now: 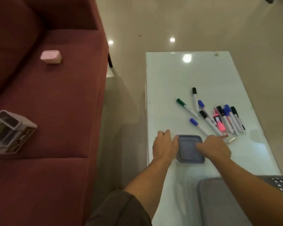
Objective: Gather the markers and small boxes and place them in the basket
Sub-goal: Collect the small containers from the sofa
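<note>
Markers [219, 116]: about a dozen, loose in a fan on the white bench [170, 75], none gathered yet. Basket [219, 201]: grey, at the near right bench edge, nothing visible inside. Small grey box [189, 150]: on the bench just beyond the basket, between both hands. Left hand [164, 144]: arm extended, fingers curled against the box's left side. Right hand [214, 147]: palm down, fingers over the lid's right part. Grip: both hands closing on the box, not lifted. Judgement: task barely begun.
</note>
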Available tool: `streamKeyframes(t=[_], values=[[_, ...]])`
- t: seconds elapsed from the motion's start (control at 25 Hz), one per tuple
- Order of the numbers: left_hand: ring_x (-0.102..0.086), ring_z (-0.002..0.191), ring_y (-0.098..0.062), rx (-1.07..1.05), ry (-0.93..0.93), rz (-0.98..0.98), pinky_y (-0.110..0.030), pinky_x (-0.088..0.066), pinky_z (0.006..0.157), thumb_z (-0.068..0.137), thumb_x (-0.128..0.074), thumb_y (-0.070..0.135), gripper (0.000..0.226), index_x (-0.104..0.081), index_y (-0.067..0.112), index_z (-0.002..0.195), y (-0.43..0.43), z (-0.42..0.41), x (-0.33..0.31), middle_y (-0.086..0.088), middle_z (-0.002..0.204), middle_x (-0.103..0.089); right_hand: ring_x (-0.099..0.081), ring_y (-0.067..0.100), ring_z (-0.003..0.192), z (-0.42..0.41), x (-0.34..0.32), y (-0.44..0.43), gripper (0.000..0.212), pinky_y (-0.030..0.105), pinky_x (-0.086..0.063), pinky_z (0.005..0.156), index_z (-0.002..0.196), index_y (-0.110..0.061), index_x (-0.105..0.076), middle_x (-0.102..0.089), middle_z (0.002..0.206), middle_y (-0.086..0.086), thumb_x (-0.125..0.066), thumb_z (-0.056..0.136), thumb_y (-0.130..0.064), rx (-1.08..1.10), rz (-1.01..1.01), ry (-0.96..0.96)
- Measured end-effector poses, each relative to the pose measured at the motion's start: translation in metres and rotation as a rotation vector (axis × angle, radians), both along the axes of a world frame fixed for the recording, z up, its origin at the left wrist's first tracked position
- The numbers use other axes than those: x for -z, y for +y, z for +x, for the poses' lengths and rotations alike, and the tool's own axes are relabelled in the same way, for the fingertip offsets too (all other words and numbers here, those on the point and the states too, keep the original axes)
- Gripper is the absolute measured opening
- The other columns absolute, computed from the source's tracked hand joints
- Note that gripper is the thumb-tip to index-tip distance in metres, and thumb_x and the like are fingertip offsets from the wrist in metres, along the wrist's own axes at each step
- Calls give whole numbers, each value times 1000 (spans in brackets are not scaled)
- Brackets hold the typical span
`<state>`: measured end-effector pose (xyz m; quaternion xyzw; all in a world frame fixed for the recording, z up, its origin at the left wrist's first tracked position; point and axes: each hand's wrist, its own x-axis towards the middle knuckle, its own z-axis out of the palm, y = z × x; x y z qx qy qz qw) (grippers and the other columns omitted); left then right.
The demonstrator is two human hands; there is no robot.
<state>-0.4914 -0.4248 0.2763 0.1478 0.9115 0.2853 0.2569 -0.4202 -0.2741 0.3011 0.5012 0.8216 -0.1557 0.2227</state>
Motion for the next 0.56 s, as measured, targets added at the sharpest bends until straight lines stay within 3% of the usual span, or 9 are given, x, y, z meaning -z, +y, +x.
streamKeyframes(t=[0.08,0.16,0.32,0.56], values=[[-58,111,-30,-182,135,43,-39,-47,91,103,-45,41,41,-58,15,132,-29,-44,-17,-9,125,-55,-62,37,93,-34,-21,-18,33,39,-50,74,103,-6,-64,-60,110,18,-55,88,-34,-57,134,149],[-62,102,-35,-406,313,76,-41,-48,86,99,-53,33,32,-66,12,118,-73,-103,-31,-13,112,-61,-64,38,94,-85,-37,-52,31,37,-47,74,107,-7,-68,-63,112,19,-53,91,-29,-120,95,337],[-61,103,-34,-829,509,34,-41,-46,90,96,-54,26,29,-70,12,117,-212,-219,-58,-12,112,-62,-67,38,93,-211,-49,-179,25,38,-52,76,97,-14,-75,-74,100,14,-55,93,-28,-409,-102,527],[-54,116,-35,-1042,600,-210,-42,-43,98,97,-51,27,36,-67,15,127,-426,-296,-72,-15,126,-58,-69,26,101,-320,-56,-394,28,37,-56,87,107,-22,-74,-76,104,1,-57,94,-40,-637,-477,646]])
